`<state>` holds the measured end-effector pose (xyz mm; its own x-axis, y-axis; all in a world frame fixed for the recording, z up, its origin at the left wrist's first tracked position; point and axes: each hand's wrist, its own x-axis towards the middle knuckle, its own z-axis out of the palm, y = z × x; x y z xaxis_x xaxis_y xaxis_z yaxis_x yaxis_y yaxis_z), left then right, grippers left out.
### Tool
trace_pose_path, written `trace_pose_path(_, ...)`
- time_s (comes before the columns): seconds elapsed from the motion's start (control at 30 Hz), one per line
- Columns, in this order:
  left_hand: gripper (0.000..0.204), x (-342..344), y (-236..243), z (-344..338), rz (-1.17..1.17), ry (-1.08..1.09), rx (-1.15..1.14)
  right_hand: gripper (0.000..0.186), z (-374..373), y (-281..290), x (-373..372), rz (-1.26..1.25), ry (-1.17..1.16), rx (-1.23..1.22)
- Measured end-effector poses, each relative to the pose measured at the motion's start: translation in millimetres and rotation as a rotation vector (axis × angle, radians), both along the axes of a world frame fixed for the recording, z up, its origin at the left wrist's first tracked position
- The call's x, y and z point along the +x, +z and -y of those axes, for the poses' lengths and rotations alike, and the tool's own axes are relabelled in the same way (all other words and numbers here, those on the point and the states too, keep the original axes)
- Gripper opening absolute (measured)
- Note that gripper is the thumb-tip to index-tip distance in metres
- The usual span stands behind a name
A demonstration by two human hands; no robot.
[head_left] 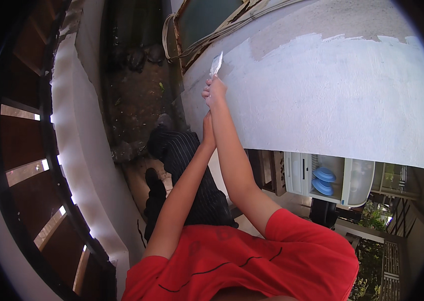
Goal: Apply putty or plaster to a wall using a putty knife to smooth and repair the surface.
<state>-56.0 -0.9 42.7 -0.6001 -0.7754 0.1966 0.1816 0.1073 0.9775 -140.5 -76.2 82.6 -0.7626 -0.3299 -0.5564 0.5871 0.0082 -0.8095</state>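
Observation:
My right hand (215, 90) is closed around a paintbrush (216, 63) with whitish, paint-coated bristles, its tip pointing up and away from me. The brush is at the left part of a wall (317, 95), close to the window frame; whether its bristles touch the surface I cannot tell. Fresh-looking white paint covers much of this wall, with a ragged edge against a greyer strip (332, 17). My left hand (208, 125) lies against my right wrist, and its fingers are mostly hidden behind that forearm.
A rusty-edged window frame (188, 55) with a looped cable (167, 37) is beyond the brush. On the left runs a low white wall (84, 130) beside brown boards (21, 138). Dark rounded lumps (136, 60) lie on the wet-looking ground. A white cabinet (299, 173) holds blue dishes (324, 174).

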Motion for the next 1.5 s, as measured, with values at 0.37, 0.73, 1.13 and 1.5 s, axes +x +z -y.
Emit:
trace_pose_path(0.37,0.019,0,-17,-16,-0.065,-0.031,0.453,0.028,2,-8,13,0.018,-0.420,-0.057)
trace_pose_path(0.73,0.022,-3,-19,-16,-0.139,0.036,0.498,0.025,14,7,47,0.132,-0.430,-0.164)
trace_pose_path(1.13,0.031,4,1,-18,-0.151,0.056,0.523,0.031,5,-3,10,0.180,-0.543,-0.035)
trace_pose_path(1.5,0.034,27,19,23,0.444,-0.324,0.023,0.028,-24,38,-1,0.029,0.430,0.019)
